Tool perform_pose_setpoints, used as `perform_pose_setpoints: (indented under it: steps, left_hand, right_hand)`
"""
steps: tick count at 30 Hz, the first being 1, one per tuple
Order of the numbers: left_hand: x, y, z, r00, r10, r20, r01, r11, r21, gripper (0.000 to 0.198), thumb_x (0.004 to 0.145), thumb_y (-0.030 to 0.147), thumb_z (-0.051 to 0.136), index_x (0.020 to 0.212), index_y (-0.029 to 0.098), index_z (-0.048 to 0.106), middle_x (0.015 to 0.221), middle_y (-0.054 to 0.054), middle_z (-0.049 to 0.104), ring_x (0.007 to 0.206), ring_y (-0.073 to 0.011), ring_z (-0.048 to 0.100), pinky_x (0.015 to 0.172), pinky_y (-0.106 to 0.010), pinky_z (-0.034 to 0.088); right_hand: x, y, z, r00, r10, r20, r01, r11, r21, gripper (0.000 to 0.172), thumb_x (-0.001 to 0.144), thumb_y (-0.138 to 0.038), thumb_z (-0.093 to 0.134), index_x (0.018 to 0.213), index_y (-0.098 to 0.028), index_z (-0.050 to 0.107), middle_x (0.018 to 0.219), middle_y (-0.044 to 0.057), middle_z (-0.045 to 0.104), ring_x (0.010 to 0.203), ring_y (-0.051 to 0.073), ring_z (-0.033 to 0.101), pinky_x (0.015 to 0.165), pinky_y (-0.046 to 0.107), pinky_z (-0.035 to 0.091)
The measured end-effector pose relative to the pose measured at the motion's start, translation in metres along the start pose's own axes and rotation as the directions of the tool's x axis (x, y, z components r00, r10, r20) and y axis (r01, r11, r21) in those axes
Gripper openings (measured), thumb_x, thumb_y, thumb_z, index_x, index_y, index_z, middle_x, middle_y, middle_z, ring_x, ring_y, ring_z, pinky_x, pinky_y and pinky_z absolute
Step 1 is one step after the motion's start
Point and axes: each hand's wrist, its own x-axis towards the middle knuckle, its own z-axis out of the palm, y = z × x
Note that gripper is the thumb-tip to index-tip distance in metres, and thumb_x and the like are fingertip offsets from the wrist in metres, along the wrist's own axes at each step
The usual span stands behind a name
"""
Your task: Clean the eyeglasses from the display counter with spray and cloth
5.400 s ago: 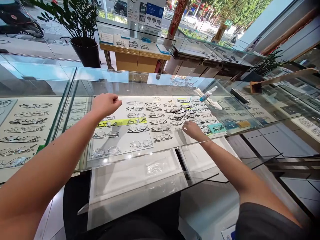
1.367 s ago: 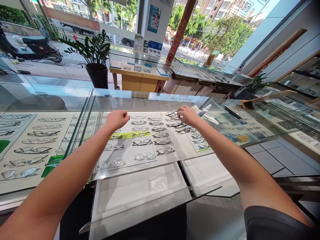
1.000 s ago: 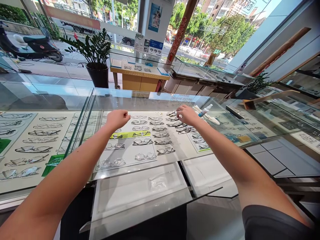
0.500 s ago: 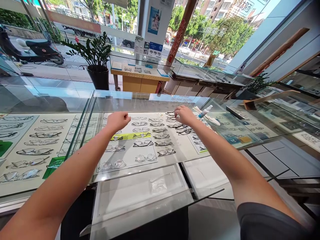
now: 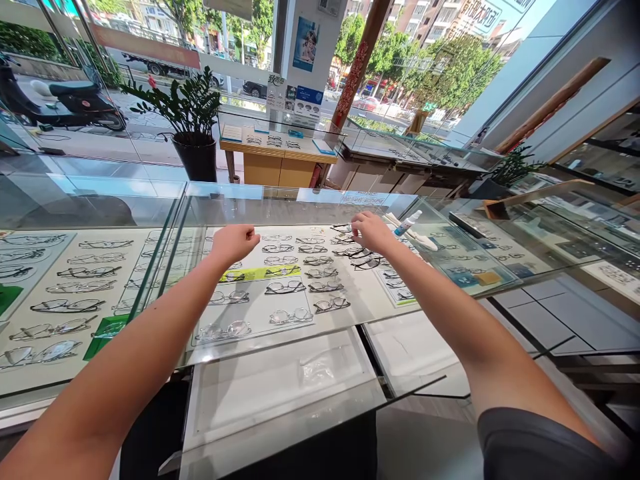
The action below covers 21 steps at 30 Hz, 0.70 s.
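My left hand (image 5: 236, 242) is closed in a fist over the glass counter, with nothing showing in it. Beneath and beside it lie rows of eyeglasses (image 5: 285, 287), some on a yellow-green strip (image 5: 260, 273). My right hand (image 5: 371, 233) is over the right part of the counter, fingers curled downward beside several dark-framed eyeglasses (image 5: 367, 263). The fingertips are partly hidden, so whether they grip a pair is unclear. Just right of this hand are a spray bottle (image 5: 409, 223) and a pale cloth-like item (image 5: 424, 241).
The glass counter edge (image 5: 280, 341) runs across in front of me, above a white drawer-like panel (image 5: 280, 387). More eyeglasses (image 5: 69, 305) fill the left case. A potted plant (image 5: 194, 153) and a wooden display table (image 5: 277, 163) stand beyond, near the windows.
The view has shifted very slightly. Both hands keep nearly the same place and shape, and the eyeglasses show no clear movement.
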Motion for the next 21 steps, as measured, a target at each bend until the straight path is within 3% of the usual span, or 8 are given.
perform_pose_setpoints:
  steps: [7,12,14,18,21]
  left_hand:
    - [0.001,-0.002,0.002,1.0,0.01,-0.011,-0.01,1.0,-0.002,0.032,0.093,0.049,0.057,0.074,0.025,0.049,0.078,-0.006,0.074,0.079,-0.0272,0.067,0.065,-0.036,0.031]
    - [0.001,-0.002,0.001,1.0,0.007,-0.014,-0.007,1.0,-0.003,0.032,0.094,0.048,0.056,0.074,0.025,0.047,0.077,-0.005,0.073,0.076,-0.0264,0.065,0.065,-0.036,0.031]
    - [0.0,0.0,0.0,1.0,0.003,-0.012,-0.003,1.0,-0.008,0.032,0.094,0.047,0.057,0.074,0.025,0.047,0.077,-0.005,0.073,0.076,-0.0263,0.064,0.065,-0.036,0.031]
    - [-0.001,0.001,0.0,1.0,-0.008,-0.009,0.008,1.0,-0.016,0.03,0.093,0.046,0.058,0.074,0.024,0.048,0.078,-0.006,0.073,0.077,-0.0271,0.065,0.066,-0.037,0.03]
    - [-0.001,0.001,0.0,1.0,-0.005,-0.018,0.004,1.0,-0.016,0.03,0.092,0.045,0.058,0.074,0.025,0.049,0.077,-0.006,0.072,0.077,-0.0271,0.064,0.066,-0.038,0.03]
  right_hand:
    - [-0.004,-0.001,-0.012,0.999,0.027,0.034,-0.027,1.0,0.009,0.012,0.095,-0.025,0.069,0.094,-0.021,0.081,0.133,0.017,0.075,0.118,0.036,0.059,0.095,0.047,0.048]
    - [-0.025,-0.011,-0.048,0.995,0.098,-0.027,-0.097,0.994,0.058,0.008,0.093,-0.024,0.067,0.093,-0.022,0.075,0.108,0.013,0.077,0.101,0.031,0.064,0.083,0.041,0.045]
    - [-0.047,-0.015,-0.066,0.987,0.159,-0.003,-0.157,0.98,0.125,0.003,0.09,-0.024,0.067,0.087,-0.024,0.069,0.097,0.009,0.077,0.089,0.027,0.065,0.075,0.038,0.043]
    - [-0.113,-0.022,-0.1,0.967,0.215,0.14,-0.236,0.959,0.157,0.017,0.083,-0.027,0.071,0.073,-0.027,0.058,0.082,0.004,0.076,0.076,0.025,0.066,0.07,0.037,0.041]
    - [-0.168,-0.025,-0.112,0.914,0.268,0.305,-0.33,0.928,0.175,0.024,0.079,-0.029,0.077,0.067,-0.029,0.056,0.073,0.004,0.073,0.068,0.025,0.064,0.067,0.039,0.039]
